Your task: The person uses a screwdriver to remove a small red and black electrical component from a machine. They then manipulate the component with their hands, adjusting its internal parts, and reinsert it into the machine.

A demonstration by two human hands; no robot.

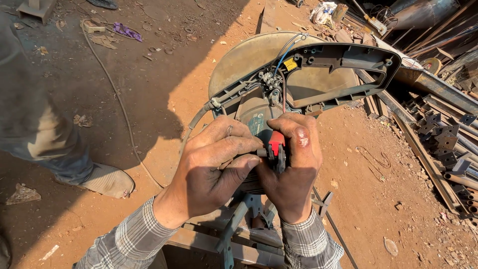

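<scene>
**Both hands pinch a small red switch part just below the opened saw handle**

The left hand (216,164) and the right hand (294,159) meet thumb to thumb over a small red-and-black switch part (275,147). The grip is narrow: the left thumb and forefinger close on a short dark stub at the part's left side, while the right thumb and fingers wrap its right side and underside, so the red face shows between them. Both hands hold it; neither is free.

The part sits in front of the round motor housing (254,117), touching or just clear of it; the fingers hide the contact. Its long axis runs roughly up and down in the view, pointing towards the opened handle shell (343,67) above. That shell lies up and to the right of the grip, its long axis running left to right, its hollow inner side facing the camera. A wire terminal cluster (271,79) with a blue wire (289,50) sits at the shell's left end, directly above the pinched part and near it. The right hand is the nearer one to the shell's cavity; the left is nearer the grey power cord (196,119) entering at the left.

Behind the shell stands the curved blade guard (244,55). A steel stand (234,229) shows below the wrists. A second person's shoe (107,179) rests on the red dirt at left, and steel offcuts (443,144) lie piled at right.
</scene>
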